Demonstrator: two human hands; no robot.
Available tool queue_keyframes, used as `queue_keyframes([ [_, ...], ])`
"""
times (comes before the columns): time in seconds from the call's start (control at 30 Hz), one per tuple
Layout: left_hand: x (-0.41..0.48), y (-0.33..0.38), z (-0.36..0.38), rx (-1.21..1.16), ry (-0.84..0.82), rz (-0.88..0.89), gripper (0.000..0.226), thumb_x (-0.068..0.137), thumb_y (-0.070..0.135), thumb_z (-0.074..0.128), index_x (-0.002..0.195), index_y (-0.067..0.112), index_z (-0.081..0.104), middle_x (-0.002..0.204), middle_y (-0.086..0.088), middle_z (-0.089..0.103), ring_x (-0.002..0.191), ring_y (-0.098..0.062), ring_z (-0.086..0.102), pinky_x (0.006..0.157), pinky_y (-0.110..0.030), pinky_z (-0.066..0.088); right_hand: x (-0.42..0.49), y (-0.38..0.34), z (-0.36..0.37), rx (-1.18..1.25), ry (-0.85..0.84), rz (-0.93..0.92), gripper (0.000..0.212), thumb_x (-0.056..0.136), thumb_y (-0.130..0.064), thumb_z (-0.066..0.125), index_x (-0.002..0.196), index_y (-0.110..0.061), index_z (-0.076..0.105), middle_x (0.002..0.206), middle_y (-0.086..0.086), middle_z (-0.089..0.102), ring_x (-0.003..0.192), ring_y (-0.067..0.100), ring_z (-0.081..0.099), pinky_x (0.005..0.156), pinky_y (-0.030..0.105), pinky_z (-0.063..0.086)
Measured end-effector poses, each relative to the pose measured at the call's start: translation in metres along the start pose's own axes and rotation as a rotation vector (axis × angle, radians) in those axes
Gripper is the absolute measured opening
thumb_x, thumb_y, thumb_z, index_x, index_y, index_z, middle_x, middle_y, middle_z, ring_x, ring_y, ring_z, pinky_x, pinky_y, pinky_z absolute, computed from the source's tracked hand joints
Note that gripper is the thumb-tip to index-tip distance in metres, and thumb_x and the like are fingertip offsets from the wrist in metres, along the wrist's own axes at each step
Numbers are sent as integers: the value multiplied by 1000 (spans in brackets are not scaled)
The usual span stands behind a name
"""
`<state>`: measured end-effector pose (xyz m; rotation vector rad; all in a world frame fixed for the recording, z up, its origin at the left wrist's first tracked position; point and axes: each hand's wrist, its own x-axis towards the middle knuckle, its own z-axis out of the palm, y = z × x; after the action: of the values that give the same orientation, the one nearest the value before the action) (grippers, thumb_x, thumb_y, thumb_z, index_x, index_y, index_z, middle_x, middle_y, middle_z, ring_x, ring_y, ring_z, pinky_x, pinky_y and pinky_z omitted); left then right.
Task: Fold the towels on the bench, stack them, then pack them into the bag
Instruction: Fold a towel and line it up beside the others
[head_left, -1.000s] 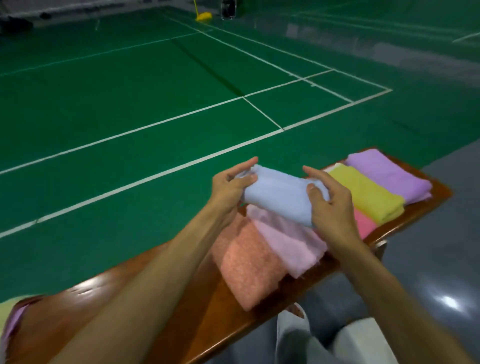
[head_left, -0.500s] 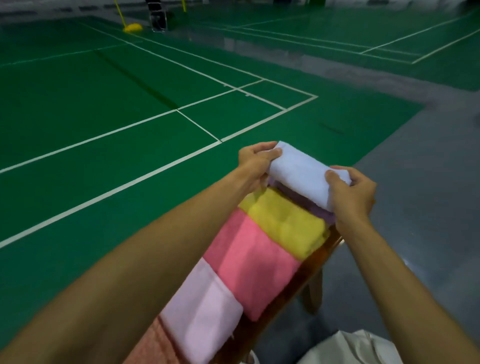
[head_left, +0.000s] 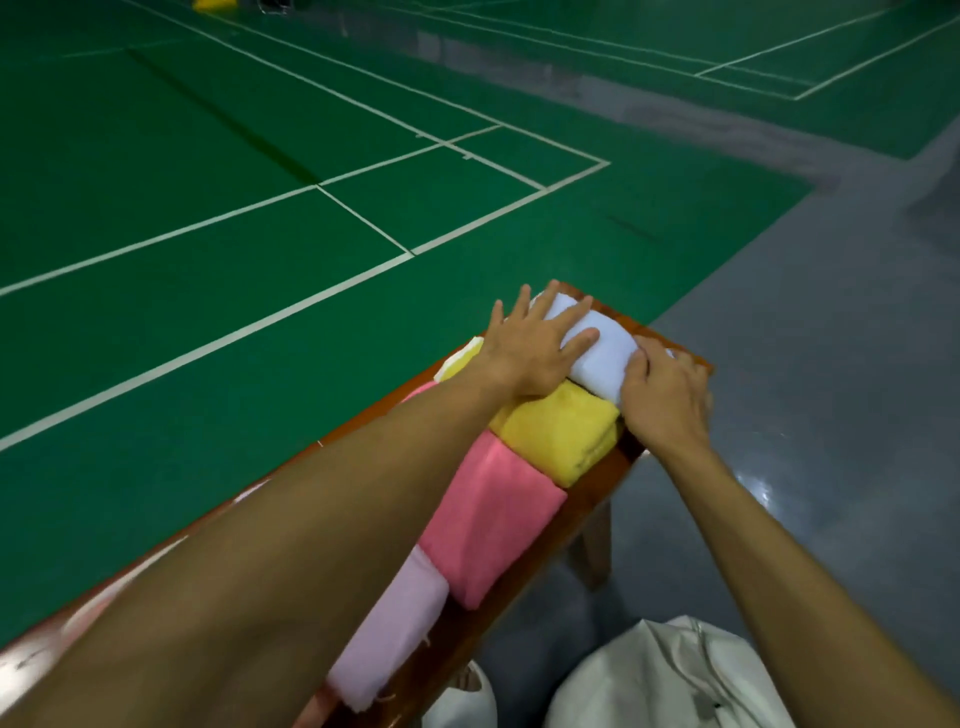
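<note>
Pale towel (head_left: 597, 358) folded, far end of bench (head_left: 592, 493), frame centre-right, just beside yellow towel (head_left: 561, 436). Left hand (head_left: 530, 353) flat, pressing top; right hand (head_left: 665, 400) curled on near end. Soft, light, likely unfolds: lift by both ends.

Indoor sports hall. Green court floor (head_left: 156, 156) fills most of view, marked with white lines (head_left: 208, 349) forming boxes. Dark streak (head_left: 234, 130) crosses court diagonally. Glossy grey floor (head_left: 831, 415) borders it at right, with bright glare spot (head_left: 763, 488) (overhead light reflected). Second green court (head_left: 779, 31) far right. Small yellow object (head_left: 213, 4) at top edge. Reddish-brown wooden bench (head_left: 589, 493) in foreground.
</note>
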<state>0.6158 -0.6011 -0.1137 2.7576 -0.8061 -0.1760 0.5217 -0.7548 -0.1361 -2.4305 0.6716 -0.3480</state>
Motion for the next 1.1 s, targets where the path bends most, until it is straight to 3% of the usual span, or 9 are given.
queue_keyframes([
  [0.1, -37, 3, -24, 0, 67, 25, 63, 105, 66, 21, 163, 45, 8, 173, -2, -4, 159, -30, -7, 126, -59, -5, -3, -8, -28, 15, -162, 44, 51, 105, -46, 37, 154, -32, 40, 163, 21, 26, 148, 43, 22, 121, 54, 23],
  [0.17, -80, -8, -42, 12, 127, 69, 64, 104, 66, 24, 163, 45, 10, 173, -2, -2, 159, -27, -5, 126, -57, -3, -17, -11, -48, -8, -135, -19, 65, 100, -62, 36, 160, -36, 28, 169, 18, 12, 152, 45, 15, 121, 56, 18],
  [0.27, -159, -33, -64, 30, 145, 66, 64, 103, 67, 26, 162, 45, 15, 173, -2, 3, 160, -24, -1, 127, -53, 1, -58, -33, -69, -31, -40, -195, 81, 90, -69, 31, 161, -30, 27, 168, 19, 15, 151, 42, 19, 120, 57, 21],
  [0.4, -283, -69, -84, 26, 144, -68, 64, 102, 71, 27, 160, 45, 23, 173, 0, 11, 159, -22, 6, 128, -49, 9, -128, -90, -59, 34, -51, -459, 77, 91, -65, 39, 157, -24, 39, 166, 19, 25, 149, 39, 25, 121, 53, 20],
  [0.63, -529, -128, -104, 44, 208, -456, 67, 97, 74, 27, 155, 42, 36, 167, 1, 27, 153, -22, 23, 122, -42, 20, -298, -214, 7, 76, -476, -951, 83, 89, -71, 33, 159, -27, 32, 168, 11, 22, 153, 32, 24, 123, 51, 25],
  [0.8, -676, -163, -104, 66, 286, -708, 73, 93, 80, 19, 152, 42, 41, 163, -1, 35, 148, -26, 33, 120, -46, 30, -421, -276, 44, 9, -746, -1119, 94, 81, -75, 19, 162, -27, 19, 171, 9, 10, 156, 28, 16, 126, 43, 18],
  [0.97, -802, -187, -87, 70, 409, -889, 66, 98, 73, 26, 154, 42, 41, 161, 1, 41, 146, -24, 37, 117, -47, 34, -527, -308, 85, 33, -933, -1258, 72, 102, -56, 43, 163, -29, 15, 172, 4, 7, 157, 23, 12, 127, 41, 15],
  [1.1, -896, -209, -68, 97, 467, -1056, 61, 101, 64, 29, 153, 38, 44, 157, -1, 46, 142, -28, 41, 114, -49, 37, -605, -329, 107, 101, -981, -1338, 60, 105, -39, 48, 159, -23, 29, 166, 5, 29, 151, 24, 26, 123, 37, 21],
])
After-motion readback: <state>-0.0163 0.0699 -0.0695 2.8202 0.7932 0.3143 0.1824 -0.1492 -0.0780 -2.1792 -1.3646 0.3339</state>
